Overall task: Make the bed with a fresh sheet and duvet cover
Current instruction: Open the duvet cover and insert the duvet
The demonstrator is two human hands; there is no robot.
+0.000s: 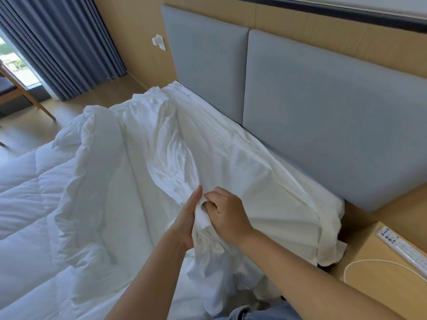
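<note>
You gripped a bunched fold of the white sheet (254, 172) with both hands, your left hand (184, 224) and right hand (230, 215) curled tight round it, side by side. The sheet lay rumpled across the bed's head against the grey padded headboard (323, 107), one corner hanging beside the wooden bedside table (374, 287). The quilted duvet (46, 195) lay heaped to the left. Blue curtains (57, 42) hung down to the wood floor (69, 107).

No text can be read; the marks on the bedside control panel (402, 247) are too blurred.
</note>
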